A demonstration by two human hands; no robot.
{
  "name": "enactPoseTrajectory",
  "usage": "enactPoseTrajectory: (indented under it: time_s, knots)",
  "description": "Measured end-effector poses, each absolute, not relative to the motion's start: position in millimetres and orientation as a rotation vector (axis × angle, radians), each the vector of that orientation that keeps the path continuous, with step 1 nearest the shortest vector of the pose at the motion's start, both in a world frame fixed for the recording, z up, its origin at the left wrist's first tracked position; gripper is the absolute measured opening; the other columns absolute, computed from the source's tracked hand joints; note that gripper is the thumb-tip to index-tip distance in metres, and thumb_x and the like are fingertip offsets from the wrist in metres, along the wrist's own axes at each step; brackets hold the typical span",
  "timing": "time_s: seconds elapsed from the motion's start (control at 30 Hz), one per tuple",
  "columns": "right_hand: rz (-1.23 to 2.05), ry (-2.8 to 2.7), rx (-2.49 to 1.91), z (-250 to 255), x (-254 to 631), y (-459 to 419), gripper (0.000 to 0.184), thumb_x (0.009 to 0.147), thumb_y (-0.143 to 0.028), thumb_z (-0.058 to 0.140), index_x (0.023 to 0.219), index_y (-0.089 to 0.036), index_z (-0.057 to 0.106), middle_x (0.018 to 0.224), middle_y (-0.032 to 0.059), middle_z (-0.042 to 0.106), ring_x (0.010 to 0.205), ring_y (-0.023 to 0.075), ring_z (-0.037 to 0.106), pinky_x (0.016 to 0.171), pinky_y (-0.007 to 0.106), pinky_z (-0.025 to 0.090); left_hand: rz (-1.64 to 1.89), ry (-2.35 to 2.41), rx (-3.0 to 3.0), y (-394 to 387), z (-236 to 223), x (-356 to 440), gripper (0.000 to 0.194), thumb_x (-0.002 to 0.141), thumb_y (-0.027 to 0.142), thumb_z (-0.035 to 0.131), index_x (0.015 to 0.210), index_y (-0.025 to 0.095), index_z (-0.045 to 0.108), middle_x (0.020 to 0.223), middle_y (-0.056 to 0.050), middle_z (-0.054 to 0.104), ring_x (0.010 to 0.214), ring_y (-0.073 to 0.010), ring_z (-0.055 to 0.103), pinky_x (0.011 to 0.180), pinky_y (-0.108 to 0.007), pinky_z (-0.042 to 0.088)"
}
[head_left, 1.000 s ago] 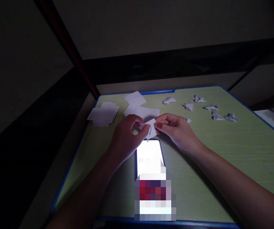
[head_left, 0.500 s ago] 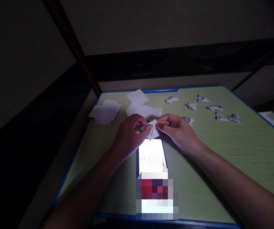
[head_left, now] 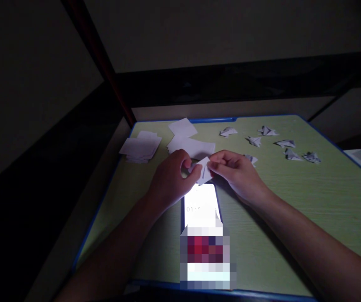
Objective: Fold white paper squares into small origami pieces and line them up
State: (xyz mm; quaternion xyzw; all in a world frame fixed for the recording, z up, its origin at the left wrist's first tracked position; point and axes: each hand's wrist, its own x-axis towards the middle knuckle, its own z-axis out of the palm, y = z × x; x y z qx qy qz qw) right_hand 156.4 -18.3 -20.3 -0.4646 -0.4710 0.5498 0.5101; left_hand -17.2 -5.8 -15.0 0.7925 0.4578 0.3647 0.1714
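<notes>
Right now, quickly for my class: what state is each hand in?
Left hand: closed on the folded paper, thumb on top, fingers partly hidden.
Right hand: closed, pinching the same paper's right side.

A folded paper sits between a person's left hand and right hand at the center of the frame, just beyond the top end of a phone lying on a table at lower center. Behind the hands, overlapping sheets spread toward upper center; a separate paper stack lies to their left. Six folded pieces are scattered across the tabletop at upper right, with a seventh piece partly hidden behind the right hand.
</notes>
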Motion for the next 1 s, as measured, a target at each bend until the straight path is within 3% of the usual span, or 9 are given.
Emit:
enactPoseTrajectory:
  time_s: [0.27,0.67,1.0]
  knots:
    - [1.331,-1.117,-1.097,-21.1,156.2,-16.1,0.013,0.068,-0.024,0.072,0.071,-0.015,0.063,0.056,-0.0025,0.06,0.052,0.0095,0.052,0.054,0.026,0.038,0.966,1.3,2.355,-6.7,-7.0,-22.5,0.014,0.07,0.009,0.05,0.072,0.019,0.041,0.074,-0.001,0.055,0.064,-0.0135,0.046,0.056,-0.027,0.035]
    - [1.333,-1.068,-1.101,-23.2,156.6,-16.4,0.012,0.069,-0.023,0.072,0.072,-0.016,0.063,0.056,-0.002,0.059,0.051,0.0096,0.05,0.052,0.026,0.037,0.895,1.419,2.361,-5.7,-9.3,-19.3,0.022,0.08,0.027,0.058,0.067,0.018,0.043,0.063,0.002,0.047,0.056,-0.0108,0.042,0.053,-0.026,0.032]
    - [1.322,-1.082,-1.092,-22.9,156.5,-16.1,0.012,0.07,-0.023,0.071,0.071,-0.016,0.062,0.055,-0.0023,0.06,0.05,0.0093,0.05,0.051,0.026,0.037,0.923,1.362,2.401,-6.7,-7.3,-18.5,0.021,0.079,0.025,0.061,0.068,0.019,0.044,0.064,0.002,0.048,0.056,-0.0104,0.043,0.051,-0.026,0.033]
